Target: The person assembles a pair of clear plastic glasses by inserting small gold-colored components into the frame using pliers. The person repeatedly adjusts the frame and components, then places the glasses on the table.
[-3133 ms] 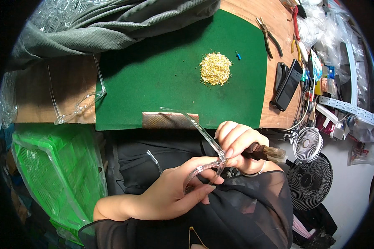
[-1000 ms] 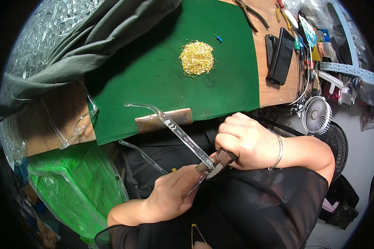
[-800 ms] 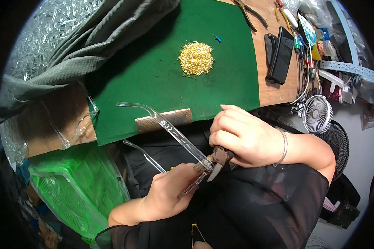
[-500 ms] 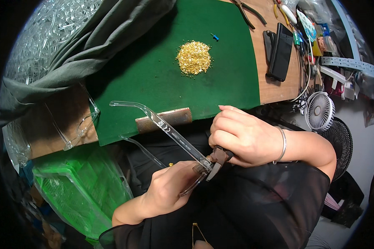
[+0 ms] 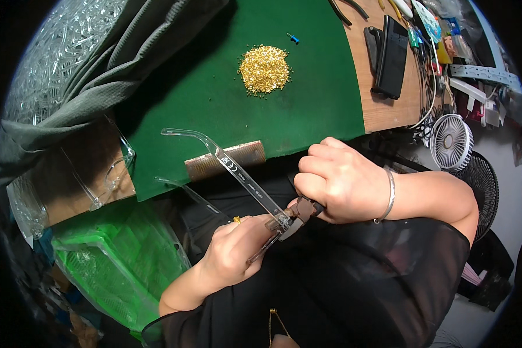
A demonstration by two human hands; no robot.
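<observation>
Below the front edge of the green mat [image 5: 322,110], my left hand [image 5: 232,250] is closed around a clear plastic eyeglass frame [image 5: 239,175]. One of its temples slants up and left over the mat's edge, and the other shows beyond my knuckles. My right hand [image 5: 337,181] is wrapped around dark-handled pliers [image 5: 299,214]. Their metal jaws are at the frame's hinge corner, beside my left fingers; exactly what they grip is hidden. Farther off on the mat lies a heap of tiny gold-coloured metal pieces [image 5: 264,69], with a blue push pin [image 5: 293,39] near it.
A rough-surfaced block [image 5: 225,160] sits at the mat's front edge. Grey cloth [image 5: 90,95] and many clear frames [image 5: 69,40] fill the left. Below is a green basket [image 5: 119,264]. To the right are a black phone [image 5: 391,58], cables and a white fan [image 5: 451,142].
The view has shifted slightly, so the mat and gold heap appear higher. The pliers have tilted a little at the hinge corner. Both hands keep their holds.
</observation>
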